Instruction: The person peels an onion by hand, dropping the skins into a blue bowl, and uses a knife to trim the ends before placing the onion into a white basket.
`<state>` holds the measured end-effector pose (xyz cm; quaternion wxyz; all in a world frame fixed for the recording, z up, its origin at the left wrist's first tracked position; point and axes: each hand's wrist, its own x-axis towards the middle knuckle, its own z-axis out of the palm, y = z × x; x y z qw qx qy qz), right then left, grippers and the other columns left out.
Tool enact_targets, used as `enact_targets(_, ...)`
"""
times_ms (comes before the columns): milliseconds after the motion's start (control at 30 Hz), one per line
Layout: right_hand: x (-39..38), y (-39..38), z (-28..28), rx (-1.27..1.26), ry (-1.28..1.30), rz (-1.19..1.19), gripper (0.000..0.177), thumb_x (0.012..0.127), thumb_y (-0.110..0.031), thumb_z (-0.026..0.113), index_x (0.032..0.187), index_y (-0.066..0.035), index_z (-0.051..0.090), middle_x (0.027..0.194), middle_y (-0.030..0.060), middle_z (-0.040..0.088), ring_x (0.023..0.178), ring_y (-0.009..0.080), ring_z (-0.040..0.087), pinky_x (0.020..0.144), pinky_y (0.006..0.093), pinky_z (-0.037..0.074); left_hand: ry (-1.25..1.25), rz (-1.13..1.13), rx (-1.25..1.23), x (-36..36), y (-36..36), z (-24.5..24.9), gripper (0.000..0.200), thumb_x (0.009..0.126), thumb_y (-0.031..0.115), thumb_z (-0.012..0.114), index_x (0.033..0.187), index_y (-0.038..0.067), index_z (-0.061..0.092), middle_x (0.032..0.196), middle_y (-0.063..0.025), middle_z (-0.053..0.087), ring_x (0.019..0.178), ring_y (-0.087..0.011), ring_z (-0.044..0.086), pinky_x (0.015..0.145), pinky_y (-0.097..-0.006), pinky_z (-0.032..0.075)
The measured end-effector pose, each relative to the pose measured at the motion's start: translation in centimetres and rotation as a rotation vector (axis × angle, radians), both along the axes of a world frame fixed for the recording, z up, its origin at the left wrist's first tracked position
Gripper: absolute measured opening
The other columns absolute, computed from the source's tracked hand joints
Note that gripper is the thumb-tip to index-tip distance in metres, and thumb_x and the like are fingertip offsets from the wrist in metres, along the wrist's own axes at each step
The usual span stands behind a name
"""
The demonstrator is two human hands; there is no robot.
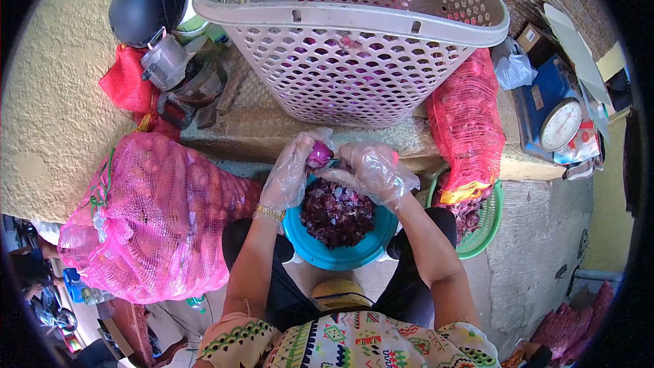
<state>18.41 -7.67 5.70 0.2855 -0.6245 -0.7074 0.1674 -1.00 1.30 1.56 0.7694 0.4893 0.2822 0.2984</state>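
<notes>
My left hand (289, 172), in a clear plastic glove, is closed around a peeled, purple red onion (319, 155). My right hand (373, 169), gloved the same way, is closed beside the onion. A short dark edge, apparently the blade of a small knife (334, 163), shows between its fingers and the onion; the handle is hidden. Below both hands stands a blue basin (344, 259) between my knees. Dark onion skins (335, 221) fill much of it.
A tall perforated plastic basket (340, 61) with onions inside stands ahead on a concrete ledge (235, 129). Net sacks of onions lie left (170, 211) and right (466, 116), the right one spilling into a green basket (499, 215). A dial scale (561, 125) sits far right.
</notes>
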Motion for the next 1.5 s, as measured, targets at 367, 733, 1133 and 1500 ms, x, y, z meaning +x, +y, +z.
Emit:
enact_targets(367,-0.5,-0.1,1.4,-0.028,0.017,-0.098,0.054,0.087,-0.058,0.082,0.086,-0.005,0.070,0.083,0.0178,0.073,0.083,0.0400,0.073,0.073,0.0489,0.055,0.072,-0.041,0.066,0.0,-0.3,-0.4,0.040,0.116,0.042,0.049,0.126,0.005,0.062,0.121,-0.0051,0.066,0.107,-0.0144,0.060,0.096,-0.0310,0.050)
enact_targets(733,-0.5,0.2,-0.2,-0.026,-0.057,-0.025,0.050,0.096,-0.054,0.073,0.084,-0.006,0.072,0.075,0.0160,0.072,0.073,0.0398,0.072,0.067,0.0514,0.055,0.055,0.050,0.024,0.3,-0.3,-0.2,0.037,0.113,0.044,0.057,0.126,0.010,0.061,0.114,-0.0002,0.064,0.100,-0.0091,0.058,0.089,-0.0284,0.050)
enact_targets(1133,-0.3,0.2,-1.2,-0.162,-0.284,0.226,0.064,0.096,-0.069,0.060,0.078,-0.009,0.074,0.078,0.0173,0.071,0.078,0.0418,0.072,0.071,0.0549,0.056,0.005,0.165,-0.063,0.1,0.0,0.5,0.047,0.115,0.040,0.054,0.147,0.005,0.056,0.119,-0.0058,0.065,0.098,-0.0135,0.061,0.089,-0.0319,0.053)
enact_targets(1500,-0.5,0.0,0.1,-0.024,-0.027,-0.095,0.060,0.087,-0.064,0.079,0.089,-0.005,0.069,0.078,0.0184,0.073,0.078,0.0394,0.074,0.070,0.0489,0.057,-0.190,0.142,-0.332,0.8,-0.5,0.1,0.047,0.114,0.035,0.056,0.149,0.003,0.054,0.120,-0.0085,0.064,0.104,-0.0199,0.065,0.095,-0.0377,0.056)
